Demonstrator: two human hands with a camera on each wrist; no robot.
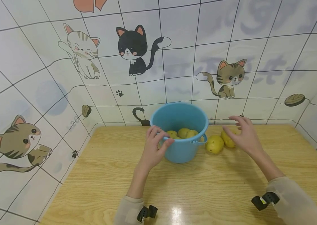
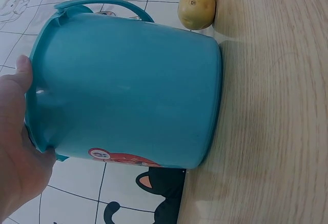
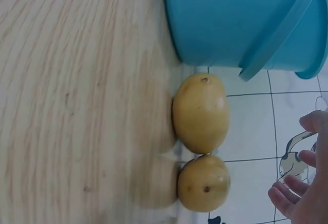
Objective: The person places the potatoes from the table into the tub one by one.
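Note:
A light blue bucket [image 1: 180, 153] stands upright on the wooden table, with several yellow fruits [image 1: 184, 132] inside it. My left hand [image 1: 153, 149] grips the near left part of its rim, the fingers hooked over the edge. Two more smooth, rounded yellow fruits lie side by side to the right of the bucket, the nearer one [image 1: 214, 144] close to its wall and the farther one [image 1: 228, 140] partly behind my right hand [image 1: 245, 136]. That hand hovers above them, fingers spread and slightly bent, holding nothing. In the right wrist view both loose fruits [image 3: 201, 114] show whole.
The bucket's blue handle [image 2: 107, 2] hangs down against its side. Behind the wooden table [image 1: 105, 175] rises a wall covering [image 1: 175, 75] with a grid and cartoon cats, and it continues along the left and right sides.

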